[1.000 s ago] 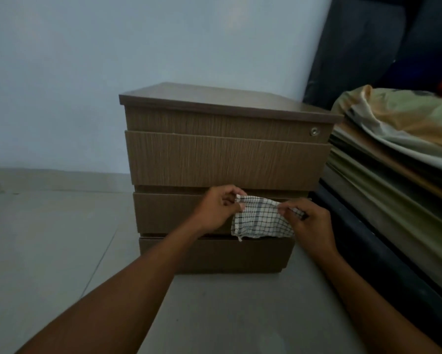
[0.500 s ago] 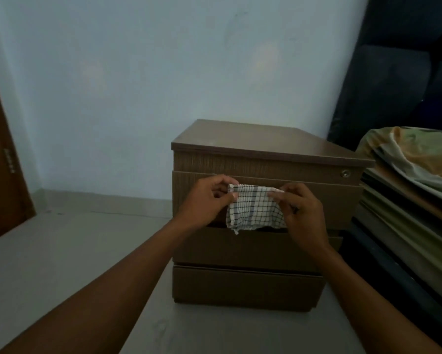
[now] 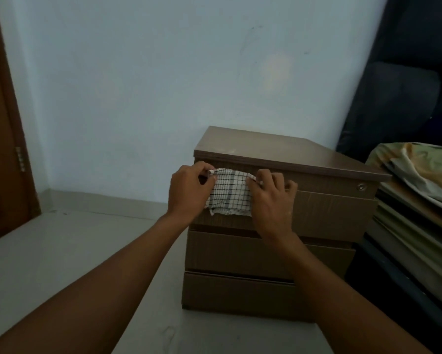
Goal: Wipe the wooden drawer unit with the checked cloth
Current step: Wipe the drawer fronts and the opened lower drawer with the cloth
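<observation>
head view – checked cloth [image 3: 229, 194] stretched between both hands' pinching fingers [image 3: 206, 172], against the wooden drawer unit [image 3: 324, 213] front.

Pale blue-white wall [image 3: 163, 85], plain, faint marks. Grey floor [image 3: 48, 251], smooth. Brown wooden door [image 3: 0, 149] at left edge, hinge visible. Dark upholstered furniture [image 3: 406, 85] at right. Stacked bedding [image 3: 419, 180] below it. Light dim.
</observation>
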